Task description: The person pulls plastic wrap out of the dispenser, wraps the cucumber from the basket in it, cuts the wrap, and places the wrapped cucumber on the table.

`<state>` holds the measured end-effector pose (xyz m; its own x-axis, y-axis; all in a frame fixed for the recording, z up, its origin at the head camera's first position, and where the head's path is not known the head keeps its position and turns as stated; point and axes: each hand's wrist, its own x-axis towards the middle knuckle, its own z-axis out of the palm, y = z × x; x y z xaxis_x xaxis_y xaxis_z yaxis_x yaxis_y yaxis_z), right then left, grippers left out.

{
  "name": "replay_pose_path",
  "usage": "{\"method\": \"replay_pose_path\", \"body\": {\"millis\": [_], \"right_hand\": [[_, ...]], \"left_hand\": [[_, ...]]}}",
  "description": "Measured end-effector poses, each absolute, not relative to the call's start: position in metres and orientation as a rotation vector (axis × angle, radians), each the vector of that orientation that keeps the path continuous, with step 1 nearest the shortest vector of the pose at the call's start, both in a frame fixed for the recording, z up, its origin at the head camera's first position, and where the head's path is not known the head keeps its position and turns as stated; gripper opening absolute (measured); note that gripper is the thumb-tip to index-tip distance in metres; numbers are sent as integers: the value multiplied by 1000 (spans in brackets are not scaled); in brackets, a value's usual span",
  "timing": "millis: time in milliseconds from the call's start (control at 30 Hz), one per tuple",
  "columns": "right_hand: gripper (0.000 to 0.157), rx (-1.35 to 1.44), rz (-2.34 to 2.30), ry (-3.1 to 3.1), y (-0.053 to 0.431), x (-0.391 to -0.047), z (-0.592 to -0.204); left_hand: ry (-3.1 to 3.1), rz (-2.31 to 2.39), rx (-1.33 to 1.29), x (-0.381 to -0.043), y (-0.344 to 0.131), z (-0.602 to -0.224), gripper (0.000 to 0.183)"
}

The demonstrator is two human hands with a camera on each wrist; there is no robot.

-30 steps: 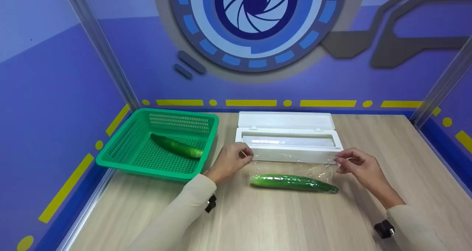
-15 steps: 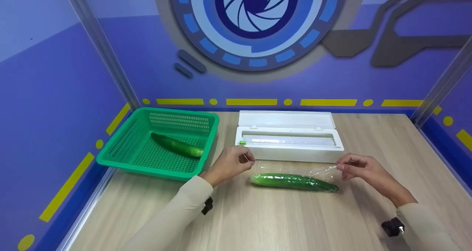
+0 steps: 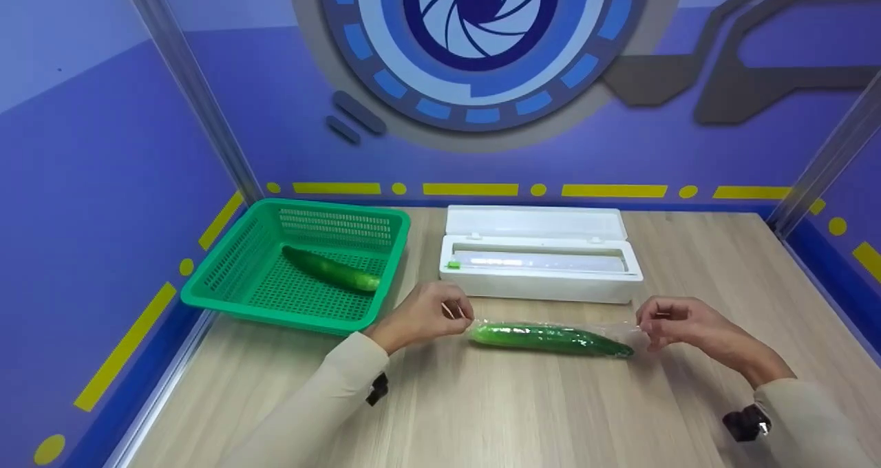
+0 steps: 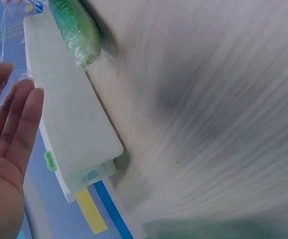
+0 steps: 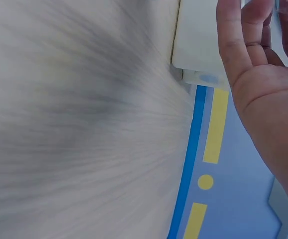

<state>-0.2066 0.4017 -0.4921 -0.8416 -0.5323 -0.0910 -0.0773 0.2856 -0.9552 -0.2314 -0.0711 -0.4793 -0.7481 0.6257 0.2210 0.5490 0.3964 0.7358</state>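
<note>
A green cucumber (image 3: 550,338) lies on the table under clear plastic wrap (image 3: 612,327), its pale end to the left. My left hand (image 3: 433,311) pinches the film between thumb and index finger beside that pale end. At the dark tip, my right hand (image 3: 678,323) pinches the opposite corner of the film. The film stretches between both hands, close over the cucumber. In the left wrist view, the wrapped cucumber (image 4: 76,35) has loose film at its end, and the left hand (image 4: 9,124) holds film at thumb and fingertip.
Just behind the cucumber stands a white cling film dispenser (image 3: 540,288), lid raised, with a roll inside and a green slider (image 3: 453,265) at its left. A green basket (image 3: 296,321) to the left holds another cucumber (image 3: 330,270). Blue panels (image 3: 537,165) enclose the table.
Both hands have drawn the film from the dispenser's front edge toward the person, down to the cucumber. The right hand has also shifted slightly right. The green slider has come into sight.
</note>
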Motion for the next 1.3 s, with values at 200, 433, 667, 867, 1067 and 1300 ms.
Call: {"method": "replay_pose_path", "body": {"millis": [200,433,667,867,1067,1300], "right_hand": [[15,-518,-1477,2112,405,-204,-491],[15,-488,-1412,2080,405,-204,-491],[17,-512,-1380,2078,406,-202,-500],[9,-604,-1349,2100,405,-201,-509],[3,-700,-1310,2212,402,-199,-518],[6,-661,-1271,2339,397,-197,-524]], "left_hand": [[2506,1269,1154,-229,-73,-482,11],[2526,1168,1109,-225,-74,-484,8],[2513,1106,1143,-220,-74,-492,8],[2541,1044,1185,-218,-71,-500,8],[2620,935,1210,-216,-67,-510,7],[2792,779,1294,-216,-64,-522,6]]}}
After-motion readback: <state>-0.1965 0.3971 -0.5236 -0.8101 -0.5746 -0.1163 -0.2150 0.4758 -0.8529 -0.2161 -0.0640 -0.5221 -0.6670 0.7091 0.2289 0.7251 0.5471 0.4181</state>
